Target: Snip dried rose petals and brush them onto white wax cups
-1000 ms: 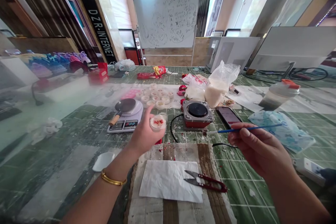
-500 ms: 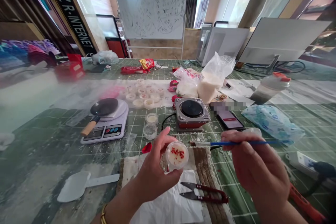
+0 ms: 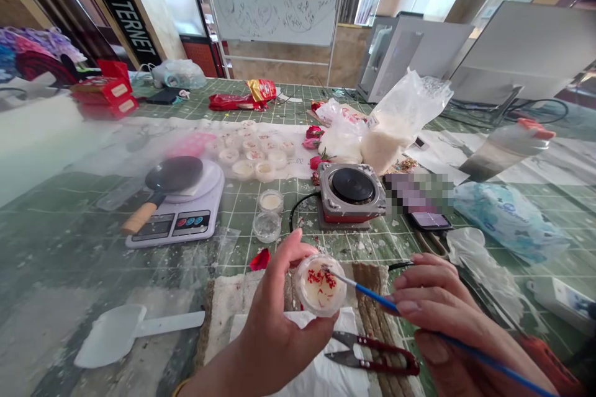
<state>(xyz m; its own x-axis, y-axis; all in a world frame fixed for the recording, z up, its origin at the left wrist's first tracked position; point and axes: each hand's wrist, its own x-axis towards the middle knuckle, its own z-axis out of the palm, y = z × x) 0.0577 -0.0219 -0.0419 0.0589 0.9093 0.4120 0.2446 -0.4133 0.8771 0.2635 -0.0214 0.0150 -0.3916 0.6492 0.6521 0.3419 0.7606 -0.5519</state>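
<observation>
Left hand: thumb and fingers (image 3: 284, 322) clamped round the side of a small clear cup, same hold as half a second ago.
Cup: clear cup (image 3: 320, 298) held up above the striped cloth (image 3: 218, 304), pale fill facing the camera, red bits (image 3: 321, 278) on top. A second ago it was farther out, left of the hot plate.
Brush: blue brush (image 3: 377, 299) pinched in the right hand (image 3: 447, 316). Bristles were off to the right of the cup half a second ago; now inside its outline, by the red bits. Can't confirm contact.
Snips: dark-red snips (image 3: 395, 360) on paper (image 3: 335, 378) and cloth, as before; blades now just beside the left thumb.
Petal: red petal (image 3: 259, 259) at the cloth's far edge, unmoved.
Spare cups: two, one pale-filled (image 3: 270, 200), one clear (image 3: 267, 227), left of the hot plate (image 3: 351, 186).
Scale: kitchen scale (image 3: 198, 220) with pan (image 3: 174, 175) on it, unchanged.
Scoop: white scoop (image 3: 114, 335) left of the cloth.
</observation>
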